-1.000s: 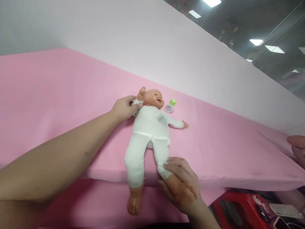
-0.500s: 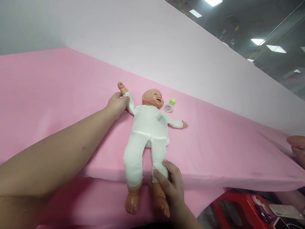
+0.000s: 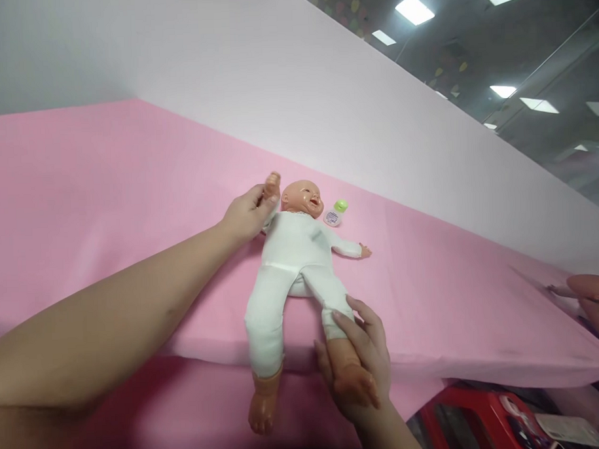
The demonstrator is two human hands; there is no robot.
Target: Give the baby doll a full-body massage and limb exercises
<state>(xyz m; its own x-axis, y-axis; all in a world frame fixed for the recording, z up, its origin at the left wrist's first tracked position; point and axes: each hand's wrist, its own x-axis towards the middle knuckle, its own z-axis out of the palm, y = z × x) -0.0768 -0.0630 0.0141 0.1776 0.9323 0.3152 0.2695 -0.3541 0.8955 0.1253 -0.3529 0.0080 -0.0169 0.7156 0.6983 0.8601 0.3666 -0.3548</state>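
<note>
A baby doll [image 3: 300,247] with a white cloth body lies on its back on the pink-covered table [image 3: 420,292], its lower legs hanging past the front edge. My left hand [image 3: 252,212] is closed round the doll's arm at the left, near its wrist, and holds that arm raised beside the head. Lower down, my right hand [image 3: 365,353] wraps the doll's other leg around the shin, fingers on both sides, with the foot tilted outward. A small bottle with a green cap [image 3: 336,213] lies by the doll's head, touched by neither hand.
A white wall [image 3: 275,88] runs along the table's back. Part of a second doll [image 3: 594,293] shows at the right edge. Below the table at the lower right stands a red plastic object [image 3: 458,419] with several things on it.
My left hand has swung the doll's arm inward, toward its head. My right hand has shifted the leg to the right, so the legs are farther apart.
</note>
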